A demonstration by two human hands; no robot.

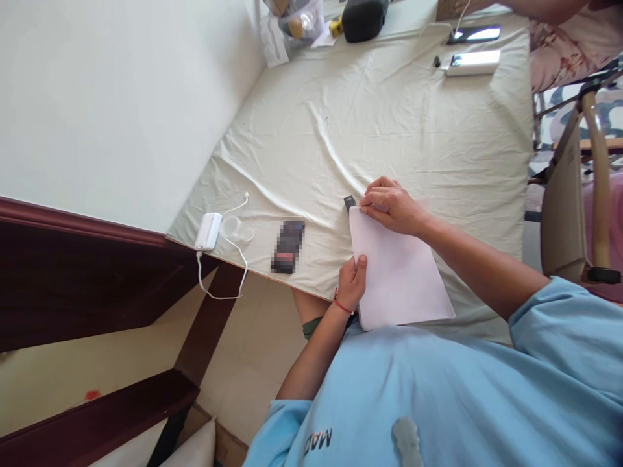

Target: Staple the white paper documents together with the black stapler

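a plain white sheet of paper (396, 269) lies flat on the cream tablecloth (341, 130) at the table's near edge, smooth, slightly angled. the left hand (351, 282) pinches its left edge; the right hand (393, 206) presses fingertips on its far corner, beside a small dark object (349, 202).

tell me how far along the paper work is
Early, by the look of it. The paper lies flat on the cloth-covered table with no crease showing. In hand: the right hand presses its far corner and the left hand pinches the near left edge. A small dark thing sits at the far corner. Any folding looks still ahead.
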